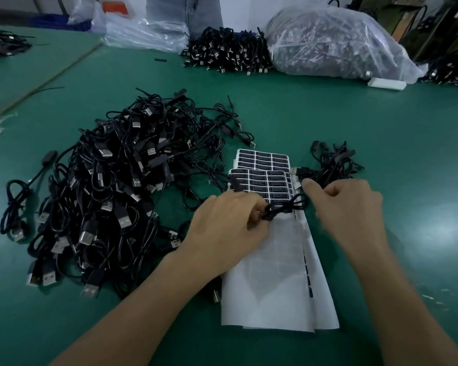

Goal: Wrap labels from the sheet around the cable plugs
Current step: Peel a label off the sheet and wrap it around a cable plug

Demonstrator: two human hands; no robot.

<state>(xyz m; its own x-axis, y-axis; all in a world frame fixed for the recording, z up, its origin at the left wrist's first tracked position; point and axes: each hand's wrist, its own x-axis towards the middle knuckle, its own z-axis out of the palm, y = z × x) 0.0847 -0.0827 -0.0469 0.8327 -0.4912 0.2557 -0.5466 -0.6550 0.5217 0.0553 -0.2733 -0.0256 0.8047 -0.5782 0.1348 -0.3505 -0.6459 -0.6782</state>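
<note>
Left hand [228, 223] fingers pinch coiled cable [286, 206] just over label sheet [265, 180] on desk [381, 122], likely handy for peeling. Right hand [347, 207] fingers curled beside small cable bundle [331, 165]; blurred, grip unclear. Big cable pile [103, 194] at left, probably supply.

Green table surface [354, 133], diagonal seam at far left. Bulging clear plastic bag [336, 40] far right, dark contents; small white block [386, 83] just beside it. Crumpled clear bags [143, 33] far centre-left. Denim-clad legs [196, 11] beyond the table.
</note>
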